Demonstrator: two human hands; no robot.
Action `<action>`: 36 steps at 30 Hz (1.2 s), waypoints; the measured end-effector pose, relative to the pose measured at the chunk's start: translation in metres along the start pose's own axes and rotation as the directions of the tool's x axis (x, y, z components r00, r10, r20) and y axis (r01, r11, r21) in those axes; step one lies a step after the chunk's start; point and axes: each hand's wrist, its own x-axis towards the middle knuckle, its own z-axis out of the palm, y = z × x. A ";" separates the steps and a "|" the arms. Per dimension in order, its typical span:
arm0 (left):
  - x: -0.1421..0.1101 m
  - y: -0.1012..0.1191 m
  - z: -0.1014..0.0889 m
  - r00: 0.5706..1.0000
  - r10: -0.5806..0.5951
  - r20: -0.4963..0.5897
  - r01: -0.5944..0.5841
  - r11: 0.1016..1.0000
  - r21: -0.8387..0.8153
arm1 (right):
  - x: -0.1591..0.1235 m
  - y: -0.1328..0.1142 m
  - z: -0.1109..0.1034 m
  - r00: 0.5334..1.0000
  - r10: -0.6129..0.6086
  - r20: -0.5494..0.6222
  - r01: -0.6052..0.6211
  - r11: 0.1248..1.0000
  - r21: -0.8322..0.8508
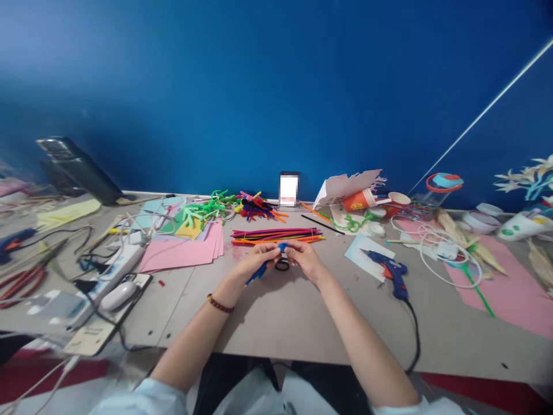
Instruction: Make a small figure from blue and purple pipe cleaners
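My left hand point(259, 257) and my right hand point(303, 256) meet over the middle of the table point(276, 317), both pinching a blue pipe cleaner point(282, 248) that is curled at the fingertips. Its straight tail point(258, 273) hangs down-left under my left hand. A small black ring point(281, 266) lies on the table just below the fingers. A beaded bracelet point(220, 304) circles my left wrist. Just beyond the hands lies a bundle of coloured pipe cleaners point(276, 235).
A blue glue gun point(391, 271) with a black cord lies to the right. Pink paper sheets point(185, 251), a power strip point(114, 266) and cables sit left. Paper cups point(360, 200), a white cord coil point(440, 253), a phone point(289, 189) and twisted pipe-cleaner shapes point(207, 208) crowd the back.
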 end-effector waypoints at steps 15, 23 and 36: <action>-0.002 -0.009 0.011 0.822 0.545 -0.166 -0.222 0.575 0.787 | 0.010 0.020 -0.006 0.988 -0.041 -0.152 0.040 0.999 -0.010; 0.003 -0.005 0.010 0.893 0.395 -0.215 -0.229 0.811 0.538 | 0.007 0.012 -0.009 0.991 -0.123 -0.048 0.116 0.985 -0.127; -0.005 0.007 0.008 0.998 -0.060 0.035 0.065 0.985 -0.159 | 0.003 0.004 -0.005 0.992 -0.120 -0.034 0.117 0.990 -0.073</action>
